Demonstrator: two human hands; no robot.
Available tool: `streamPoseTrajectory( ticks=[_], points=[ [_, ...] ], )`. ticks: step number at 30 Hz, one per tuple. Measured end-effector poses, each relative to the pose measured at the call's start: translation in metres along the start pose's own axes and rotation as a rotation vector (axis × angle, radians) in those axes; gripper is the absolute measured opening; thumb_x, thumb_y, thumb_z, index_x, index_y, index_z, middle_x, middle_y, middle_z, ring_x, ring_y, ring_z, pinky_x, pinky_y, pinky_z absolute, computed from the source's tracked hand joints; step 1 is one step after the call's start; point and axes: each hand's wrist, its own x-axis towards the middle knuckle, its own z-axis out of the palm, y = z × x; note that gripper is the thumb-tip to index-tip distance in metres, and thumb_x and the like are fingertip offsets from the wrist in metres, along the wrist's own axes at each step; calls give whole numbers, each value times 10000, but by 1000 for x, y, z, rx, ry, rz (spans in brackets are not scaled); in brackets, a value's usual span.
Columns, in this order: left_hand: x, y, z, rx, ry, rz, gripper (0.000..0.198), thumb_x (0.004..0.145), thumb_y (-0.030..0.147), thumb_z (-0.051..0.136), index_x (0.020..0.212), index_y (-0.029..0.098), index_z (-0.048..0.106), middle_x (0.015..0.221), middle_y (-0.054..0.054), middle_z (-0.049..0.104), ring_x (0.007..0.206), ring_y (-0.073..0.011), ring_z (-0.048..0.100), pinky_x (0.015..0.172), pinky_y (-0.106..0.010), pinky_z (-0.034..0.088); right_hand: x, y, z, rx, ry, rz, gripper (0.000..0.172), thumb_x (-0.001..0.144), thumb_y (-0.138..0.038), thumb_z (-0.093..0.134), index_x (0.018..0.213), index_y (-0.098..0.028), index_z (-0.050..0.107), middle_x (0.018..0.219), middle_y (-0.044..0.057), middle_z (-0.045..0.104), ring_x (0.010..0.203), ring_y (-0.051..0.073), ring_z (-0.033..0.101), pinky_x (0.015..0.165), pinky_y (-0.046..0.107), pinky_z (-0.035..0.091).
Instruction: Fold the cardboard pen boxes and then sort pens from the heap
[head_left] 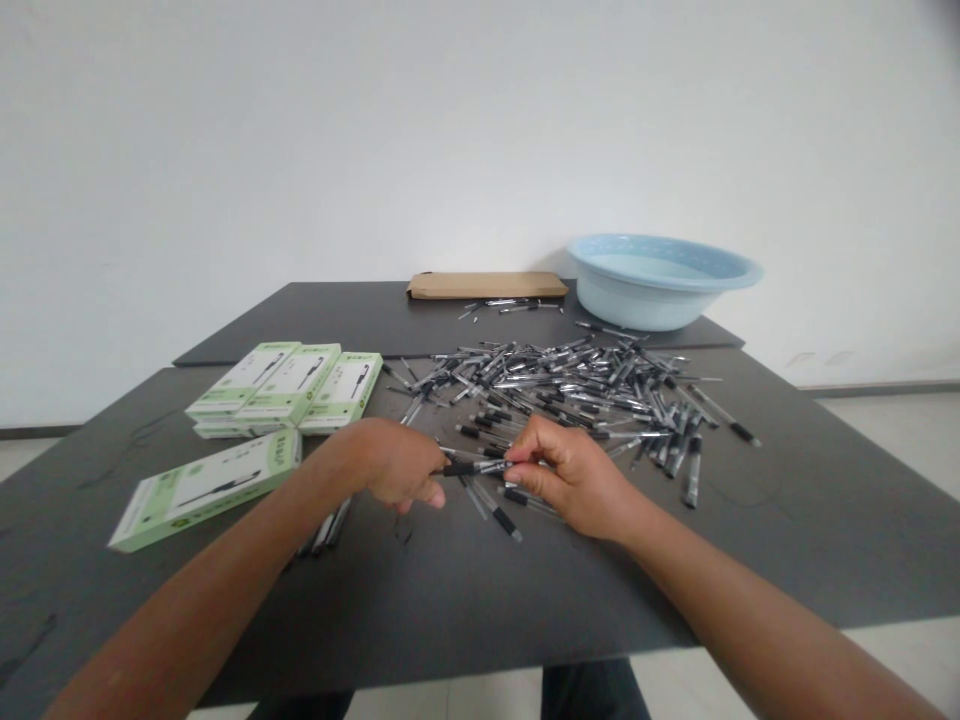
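Between my two hands, a black-gripped pen (469, 467) lies level just above the dark table. My right hand (566, 470) pinches its right end between thumb and fingertips. At the pen's left end is my left hand (409, 466), back up, with its fingers curled around the end; the fingertips are partly hidden. Behind and to the right of my hands spreads a big loose pile of clear and black pens (570, 385). A few pens (330, 528) lie side by side under my left forearm, partly covered by it.
Green-and-white pen boxes (289, 385) are stacked at the left, with one more box (210, 485) in front. A flat cardboard piece (487, 286) and a light blue basin (660, 285) stand at the back of the dark table (450, 620).
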Motion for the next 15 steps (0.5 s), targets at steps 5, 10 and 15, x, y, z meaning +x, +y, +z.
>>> streamPoseTrajectory(
  ticks=[5,10,15],
  points=[
    [0,-2,1,-14,9,6,217,884,285,511,925,157,682,792,-72,752,692,-201,669,490,-225,364,-1,-2,3,19,22,-15,86,854,-235,618,866,-195,542,708,-25,619,619,96,561,575,198,395],
    [0,-5,2,-16,42,29,200,861,285,519,892,173,682,733,-53,743,645,-199,653,475,-231,357,-3,-3,7,156,-11,29,88,873,-221,592,893,-200,508,713,-30,646,564,80,577,559,189,428],
    [-2,-3,1,-28,22,35,213,872,273,519,954,164,683,773,-63,749,682,-206,662,505,-236,378,-6,-5,10,323,-43,76,82,913,-251,534,928,-195,477,736,-7,659,589,98,618,593,223,477]
  ],
)
